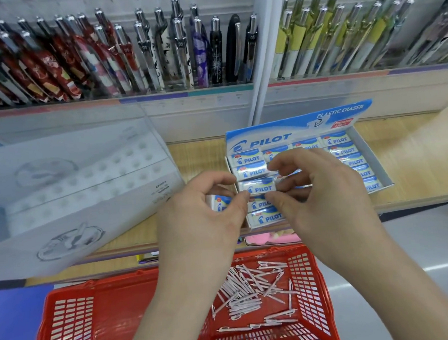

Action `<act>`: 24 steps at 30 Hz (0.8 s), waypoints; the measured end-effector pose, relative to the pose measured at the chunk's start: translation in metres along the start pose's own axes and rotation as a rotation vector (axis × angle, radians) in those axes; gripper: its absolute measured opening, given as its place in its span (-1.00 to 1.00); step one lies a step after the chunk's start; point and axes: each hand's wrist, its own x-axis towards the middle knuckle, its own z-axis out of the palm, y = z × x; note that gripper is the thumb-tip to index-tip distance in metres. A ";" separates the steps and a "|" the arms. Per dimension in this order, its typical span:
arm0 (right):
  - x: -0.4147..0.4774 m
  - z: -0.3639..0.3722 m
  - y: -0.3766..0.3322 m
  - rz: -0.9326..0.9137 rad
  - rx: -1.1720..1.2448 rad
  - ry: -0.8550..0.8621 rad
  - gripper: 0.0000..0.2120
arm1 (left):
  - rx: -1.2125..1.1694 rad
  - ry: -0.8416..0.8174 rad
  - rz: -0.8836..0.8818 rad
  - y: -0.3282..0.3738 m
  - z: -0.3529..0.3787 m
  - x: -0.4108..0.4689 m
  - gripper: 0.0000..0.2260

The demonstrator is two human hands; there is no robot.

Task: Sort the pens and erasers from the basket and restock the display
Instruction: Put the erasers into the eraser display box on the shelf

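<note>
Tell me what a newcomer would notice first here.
The left hand and right hand pinch one eraser at centre, over the eraser box on the shelf. Below, a red basket holds a heap of pale pens. Along the top, patterned display pens stand in rows.

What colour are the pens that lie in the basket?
Pale pink, nearly white; the pens lie in the red basket, seen in the head view.

One red basket (92, 287), one eraser display box (294, 128), one clear pen stand (71, 187), many pale pens (243, 289)
</note>
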 end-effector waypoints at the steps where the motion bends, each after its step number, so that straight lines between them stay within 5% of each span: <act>1: 0.001 0.000 -0.001 0.017 0.012 0.001 -0.61 | 0.006 -0.005 0.001 0.000 0.000 0.000 -0.86; 12: 0.003 -0.001 -0.008 0.016 -0.077 -0.034 -0.69 | 0.002 -0.052 0.008 0.002 -0.006 -0.001 -0.91; 18: -0.005 -0.011 -0.013 0.038 0.148 -0.054 -0.76 | -0.669 -0.238 -0.239 0.016 -0.035 -0.018 -0.79; 21: -0.018 -0.017 -0.029 0.123 0.557 -0.249 -0.83 | -0.752 -0.252 -0.280 0.019 -0.036 -0.025 -0.75; 24: -0.032 -0.011 -0.036 0.014 0.450 -0.261 -0.66 | -0.798 -0.203 -0.301 0.021 -0.034 -0.028 -0.69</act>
